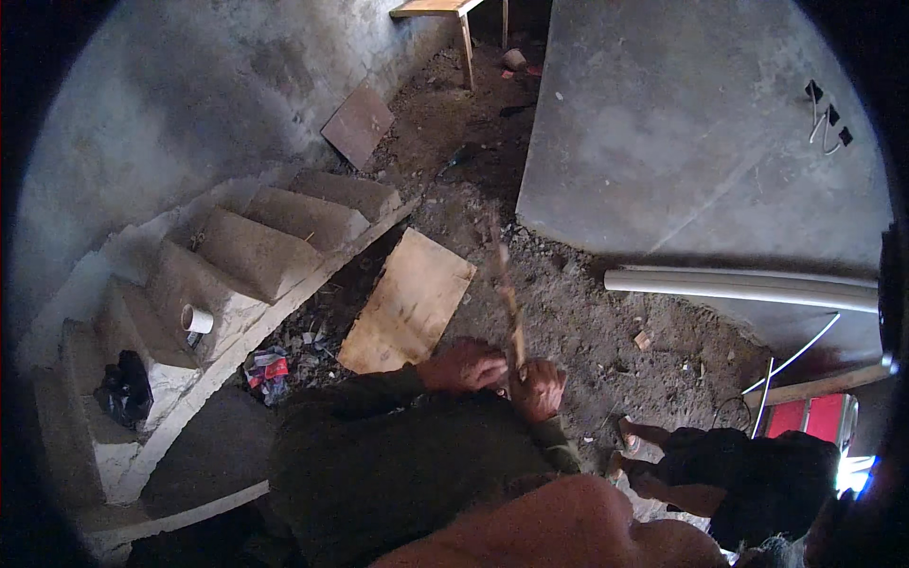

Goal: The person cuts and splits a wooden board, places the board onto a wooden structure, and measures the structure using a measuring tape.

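Observation:
My right hand (543,389) is closed around the lower end of a thin wooden stick (513,319). The stick points away from me over the dirt floor, and its far end is blurred. My left hand (465,366) sits just left of the stick's lower end with curled fingers. Whether those fingers touch the stick or hold something small cannot be made out. Beyond the left hand, a stained sheet of board (408,302) lies on the ground.
Concrete stairs (256,248) rise at left, bearing a white cup-like object (197,319) and a black plastic bag (126,390). White pipes (738,287) run along the right wall. Another person (746,476) is at lower right. A wooden table (433,7) stands far back.

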Motion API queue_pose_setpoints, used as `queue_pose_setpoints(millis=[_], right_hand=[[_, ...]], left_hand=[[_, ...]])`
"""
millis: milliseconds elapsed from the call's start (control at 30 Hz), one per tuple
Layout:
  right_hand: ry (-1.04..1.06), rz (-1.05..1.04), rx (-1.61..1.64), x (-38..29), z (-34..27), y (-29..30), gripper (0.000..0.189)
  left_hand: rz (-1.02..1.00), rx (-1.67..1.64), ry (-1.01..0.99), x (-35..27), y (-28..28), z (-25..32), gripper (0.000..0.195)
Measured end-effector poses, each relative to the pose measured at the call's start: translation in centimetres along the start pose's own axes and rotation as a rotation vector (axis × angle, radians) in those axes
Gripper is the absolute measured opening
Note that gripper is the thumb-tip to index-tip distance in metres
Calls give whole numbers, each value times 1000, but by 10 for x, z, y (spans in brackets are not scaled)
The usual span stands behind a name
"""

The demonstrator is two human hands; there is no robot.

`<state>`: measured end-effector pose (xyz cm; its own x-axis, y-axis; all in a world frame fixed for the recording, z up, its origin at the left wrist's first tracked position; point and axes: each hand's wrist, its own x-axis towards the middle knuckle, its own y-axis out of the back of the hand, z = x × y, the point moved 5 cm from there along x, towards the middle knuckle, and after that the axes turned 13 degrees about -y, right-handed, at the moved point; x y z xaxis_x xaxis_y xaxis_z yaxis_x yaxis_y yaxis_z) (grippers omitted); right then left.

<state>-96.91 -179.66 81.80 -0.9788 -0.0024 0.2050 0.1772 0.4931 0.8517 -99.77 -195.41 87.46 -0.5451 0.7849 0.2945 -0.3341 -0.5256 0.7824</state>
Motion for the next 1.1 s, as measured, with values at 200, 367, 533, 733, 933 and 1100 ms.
queue_pose_setpoints(millis=[200, 367, 533, 733, 933, 1100], right_hand=[[-195, 221, -92, 17, 49, 29, 29], [-304, 100, -42, 14, 44, 51, 35], [-285, 241, -132, -8, 64, 47, 35], [-243, 115, 9, -1, 80, 63, 23], [-93, 250, 77, -4, 32, 105, 23], [-229, 248, 60, -37, 46, 111, 20]], left_hand=[[67, -154, 100, -41, -26, -23, 20], [275, -62, 390, -39, -7, -60, 23], [521, -82, 609, -30, -3, -112, 31], [425, -348, 491, 40, -13, -115, 57], [592, -412, -177, 129, -32, -215, 52], [166, -1255, 30, 186, -86, -162, 53]])
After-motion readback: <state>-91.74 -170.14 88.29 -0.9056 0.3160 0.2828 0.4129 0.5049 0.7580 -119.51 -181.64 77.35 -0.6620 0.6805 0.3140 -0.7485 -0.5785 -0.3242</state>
